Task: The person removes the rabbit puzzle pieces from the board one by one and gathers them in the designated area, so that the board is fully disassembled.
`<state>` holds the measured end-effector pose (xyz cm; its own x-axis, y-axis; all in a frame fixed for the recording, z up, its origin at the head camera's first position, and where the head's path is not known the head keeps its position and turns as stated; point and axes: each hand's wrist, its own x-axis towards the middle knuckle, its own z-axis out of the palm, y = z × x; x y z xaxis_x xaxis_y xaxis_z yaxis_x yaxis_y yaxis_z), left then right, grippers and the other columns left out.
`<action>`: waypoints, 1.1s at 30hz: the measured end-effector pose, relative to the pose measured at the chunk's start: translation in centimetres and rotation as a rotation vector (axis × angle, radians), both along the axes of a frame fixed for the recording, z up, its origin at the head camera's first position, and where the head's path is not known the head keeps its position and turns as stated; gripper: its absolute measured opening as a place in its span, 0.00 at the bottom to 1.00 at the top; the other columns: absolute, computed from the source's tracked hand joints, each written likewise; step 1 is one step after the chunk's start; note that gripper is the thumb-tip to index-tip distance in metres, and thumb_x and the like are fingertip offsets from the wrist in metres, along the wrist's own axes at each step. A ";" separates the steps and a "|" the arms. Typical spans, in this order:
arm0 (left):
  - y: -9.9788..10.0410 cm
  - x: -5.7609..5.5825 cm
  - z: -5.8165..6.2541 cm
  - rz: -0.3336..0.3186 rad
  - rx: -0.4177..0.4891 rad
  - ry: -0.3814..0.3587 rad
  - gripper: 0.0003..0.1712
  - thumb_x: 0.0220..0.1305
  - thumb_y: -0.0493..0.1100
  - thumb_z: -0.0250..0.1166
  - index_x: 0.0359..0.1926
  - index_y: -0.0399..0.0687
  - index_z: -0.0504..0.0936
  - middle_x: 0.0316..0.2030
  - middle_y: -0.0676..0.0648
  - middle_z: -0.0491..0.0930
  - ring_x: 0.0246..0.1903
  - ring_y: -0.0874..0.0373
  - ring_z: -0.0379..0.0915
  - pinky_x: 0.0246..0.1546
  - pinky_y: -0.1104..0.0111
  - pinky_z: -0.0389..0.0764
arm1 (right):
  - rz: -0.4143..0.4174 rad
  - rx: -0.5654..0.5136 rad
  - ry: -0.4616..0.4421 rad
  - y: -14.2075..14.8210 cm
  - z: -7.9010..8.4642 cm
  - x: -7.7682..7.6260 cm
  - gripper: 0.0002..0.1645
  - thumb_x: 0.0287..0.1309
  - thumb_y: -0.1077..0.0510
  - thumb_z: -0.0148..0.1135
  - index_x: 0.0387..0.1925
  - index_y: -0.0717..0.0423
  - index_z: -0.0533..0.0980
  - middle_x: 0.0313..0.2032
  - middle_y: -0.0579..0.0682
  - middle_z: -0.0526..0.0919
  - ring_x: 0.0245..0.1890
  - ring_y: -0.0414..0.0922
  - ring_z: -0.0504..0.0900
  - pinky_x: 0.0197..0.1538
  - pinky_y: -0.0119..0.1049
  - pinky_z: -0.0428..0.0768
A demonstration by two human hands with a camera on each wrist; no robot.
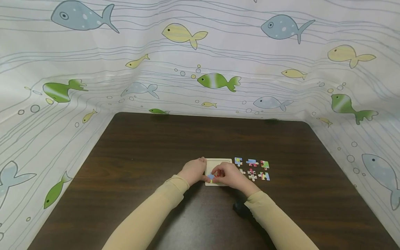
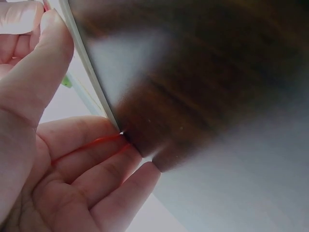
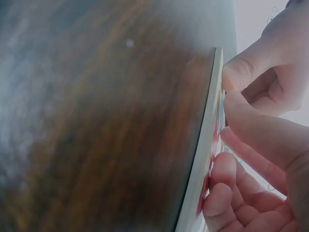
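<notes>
A shallow pale wooden puzzle tray [image 1: 218, 159] lies on the table in front of me. My left hand [image 1: 193, 171] holds its left side, fingers along the outer edge and thumb at the near corner, as the left wrist view shows close up at the tray edge [image 2: 89, 63]. My right hand [image 1: 229, 175] reaches over the tray, its thumb and forefinger pinching a blue puzzle piece [image 1: 210, 176] in the near left corner. The right wrist view has both thumb tips close together there; the right fingers hide much of the piece. Reddish pieces show along the tray's near side.
Several loose jigsaw pieces lie in two rows right of the tray, among them a blue-and-red piece [image 1: 251, 162] and a green piece [image 1: 265, 165]. A small black object [image 1: 240, 209] sits below the right wrist. A fish-patterned curtain [image 1: 218, 52] surrounds the dark wooden table [image 1: 150, 139].
</notes>
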<state>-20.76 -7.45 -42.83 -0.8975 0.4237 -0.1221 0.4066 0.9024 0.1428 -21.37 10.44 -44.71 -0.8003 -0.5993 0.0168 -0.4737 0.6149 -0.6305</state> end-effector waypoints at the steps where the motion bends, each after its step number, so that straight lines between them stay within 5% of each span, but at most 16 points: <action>1: 0.0 0.0 0.0 0.000 -0.002 -0.002 0.49 0.45 0.62 0.73 0.61 0.32 0.72 0.60 0.37 0.72 0.56 0.49 0.74 0.48 0.63 0.80 | -0.001 0.004 0.000 0.0 0.0 0.0 0.11 0.48 0.58 0.73 0.36 0.56 0.83 0.23 0.41 0.75 0.23 0.35 0.70 0.27 0.28 0.73; 9: 0.0 0.0 0.1 0.008 0.012 -0.013 0.49 0.45 0.60 0.74 0.61 0.32 0.71 0.61 0.36 0.71 0.56 0.48 0.73 0.49 0.61 0.79 | 0.002 0.034 0.022 -0.2 0.1 -0.1 0.19 0.47 0.57 0.74 0.42 0.60 0.82 0.24 0.44 0.75 0.23 0.36 0.70 0.27 0.28 0.73; 33: 0.0 0.1 0.3 0.002 -0.007 -0.007 0.49 0.45 0.62 0.73 0.60 0.33 0.72 0.60 0.37 0.73 0.54 0.49 0.75 0.47 0.62 0.81 | 0.027 0.033 0.042 -0.2 0.0 -0.2 0.14 0.47 0.60 0.73 0.39 0.57 0.83 0.24 0.44 0.75 0.24 0.36 0.69 0.27 0.27 0.72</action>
<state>-20.67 -7.44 -42.56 -0.8973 0.4213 -0.1314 0.4041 0.9041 0.1392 -21.54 10.23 -44.68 -0.7830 -0.6214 0.0299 -0.5159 0.6218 -0.5892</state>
